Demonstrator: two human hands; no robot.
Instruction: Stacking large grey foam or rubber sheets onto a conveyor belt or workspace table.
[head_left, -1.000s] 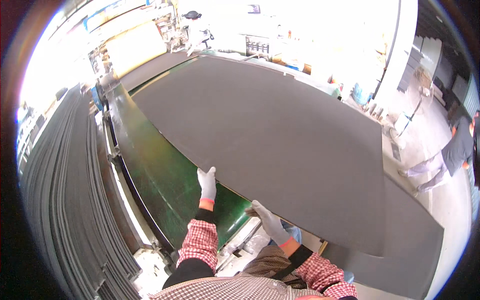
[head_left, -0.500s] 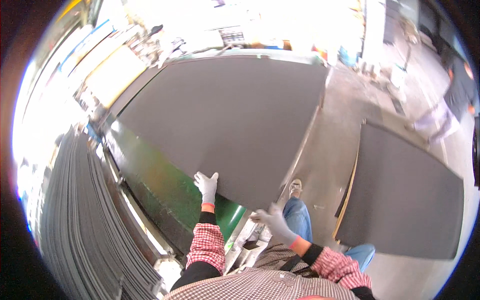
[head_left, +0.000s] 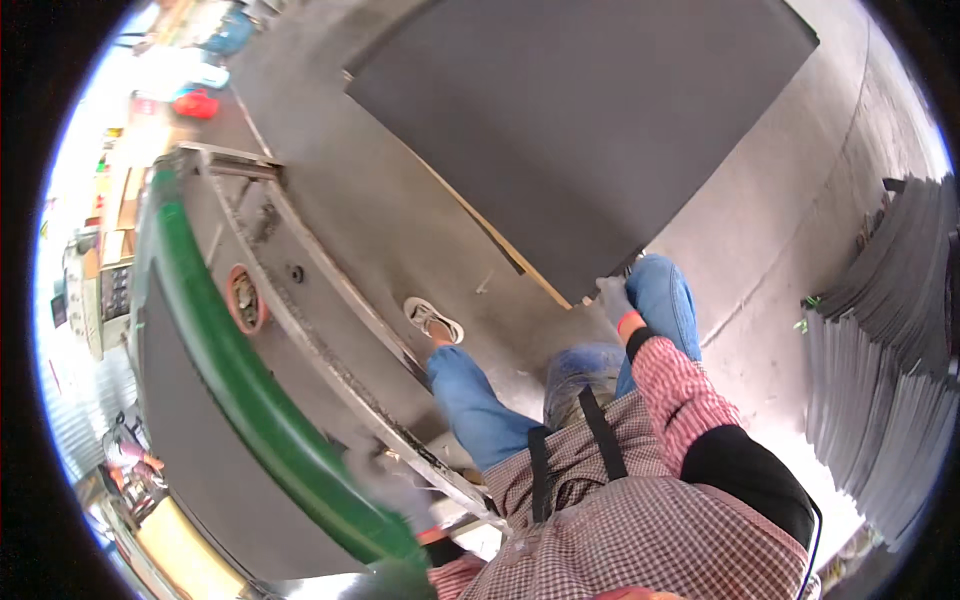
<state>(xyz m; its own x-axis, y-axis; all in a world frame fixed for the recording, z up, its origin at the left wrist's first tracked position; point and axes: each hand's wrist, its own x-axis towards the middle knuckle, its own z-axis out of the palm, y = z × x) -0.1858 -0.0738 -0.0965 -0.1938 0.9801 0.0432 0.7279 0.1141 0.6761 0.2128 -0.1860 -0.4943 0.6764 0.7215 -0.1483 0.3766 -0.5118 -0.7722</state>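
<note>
My right hand (head_left: 613, 298), in a grey glove, is at the near corner of a dark grey flat sheet (head_left: 600, 120) low over the floor. Its fingers are small and blurred, and whether they grip or only touch that corner cannot be told. Pale wood-coloured edging (head_left: 470, 210) shows under the sheet's left side. My left hand (head_left: 385, 485), gloved too, is smeared by motion beside the near end of a green roller (head_left: 260, 400). Another dark sheet (head_left: 215, 450) lies on the machine, left of the roller.
A metal frame (head_left: 330, 365) runs along the machine, close to my left leg. Tall stacks of thin grey sheets (head_left: 875, 400) stand at the right. A red object (head_left: 195, 103) sits at the far left. Concrete floor (head_left: 320, 120) lies between machine and sheet.
My view has swung right, from the machine to the low dark sheet. My right hand has moved to that sheet's near corner. My left hand has left the sheet on the machine.
</note>
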